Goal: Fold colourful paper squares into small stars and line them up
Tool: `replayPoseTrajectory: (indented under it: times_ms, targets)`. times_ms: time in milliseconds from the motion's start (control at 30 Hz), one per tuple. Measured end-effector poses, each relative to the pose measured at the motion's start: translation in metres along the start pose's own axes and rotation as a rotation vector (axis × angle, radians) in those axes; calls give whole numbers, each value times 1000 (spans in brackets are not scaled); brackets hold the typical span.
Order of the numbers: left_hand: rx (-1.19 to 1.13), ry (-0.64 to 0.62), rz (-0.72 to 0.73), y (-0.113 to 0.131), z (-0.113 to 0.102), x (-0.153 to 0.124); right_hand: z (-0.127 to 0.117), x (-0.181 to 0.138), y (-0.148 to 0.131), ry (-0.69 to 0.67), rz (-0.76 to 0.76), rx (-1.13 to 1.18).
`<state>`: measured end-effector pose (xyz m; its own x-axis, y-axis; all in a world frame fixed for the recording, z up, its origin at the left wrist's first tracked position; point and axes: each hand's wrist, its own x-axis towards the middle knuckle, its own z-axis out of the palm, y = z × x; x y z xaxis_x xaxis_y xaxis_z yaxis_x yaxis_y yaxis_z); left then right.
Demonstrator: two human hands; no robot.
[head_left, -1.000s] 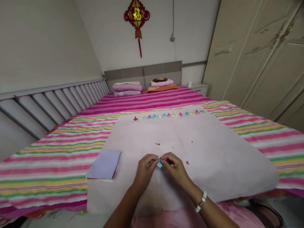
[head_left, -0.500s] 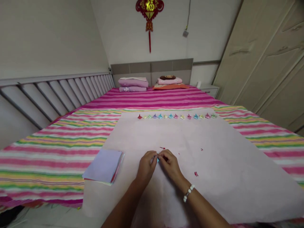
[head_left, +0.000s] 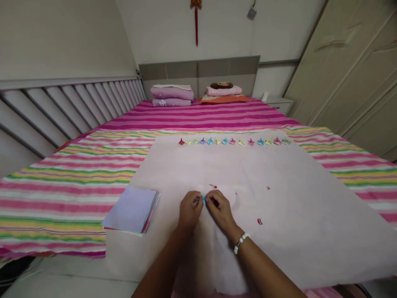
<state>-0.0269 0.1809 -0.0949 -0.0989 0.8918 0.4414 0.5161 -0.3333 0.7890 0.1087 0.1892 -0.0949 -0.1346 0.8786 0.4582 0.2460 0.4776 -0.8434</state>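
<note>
A small piece of folded blue paper [head_left: 204, 199] is pinched between my two hands, low over the pale sheet [head_left: 242, 174]. The fingertips of my left hand [head_left: 190, 209] are closed on its left side. On its right side, the thumb and fingers of my right hand [head_left: 221, 210] pinch it; a white bead bracelet [head_left: 241, 243] circles that wrist. My fingers cover part of the blue paper, so its full shape is hidden. Just beyond my fingertips lies a thin red scrap [head_left: 213, 186].
A stack of square coloured papers [head_left: 130, 209], lilac on top, lies at the left. Several small folded paper pieces [head_left: 225, 141] line the sheet's far edge. Red scraps [head_left: 259, 222] lie to the right. A striped bedspread [head_left: 77, 186] surrounds the sheet; folded bedding [head_left: 172, 94] sits by the headboard.
The view has tilted downward, so the room appears higher. More of the blue paper shows between my fingertips, and both hands still pinch it in about the same place.
</note>
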Motion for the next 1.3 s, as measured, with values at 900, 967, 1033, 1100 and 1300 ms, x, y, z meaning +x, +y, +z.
replayPoseTrajectory:
  times_ms: [900, 967, 1033, 1100, 1300]
  targets:
    - [-36, 10, -94, -2, -2, 2, 1, 0, -1, -33, 24, -130]
    - [-22, -1, -100, -1, -4, 3, 1, 0, -2, -29, 32, -133]
    - [-11, -33, -85, 0, -5, 5, 1, 0, -2, -28, 34, -134]
    - [1, -68, -65, 2, -6, 6, 1, 0, -2, -29, 31, -133]
    - [47, -108, -33, 4, -6, 5, 2, 1, -1, -27, 33, -137]
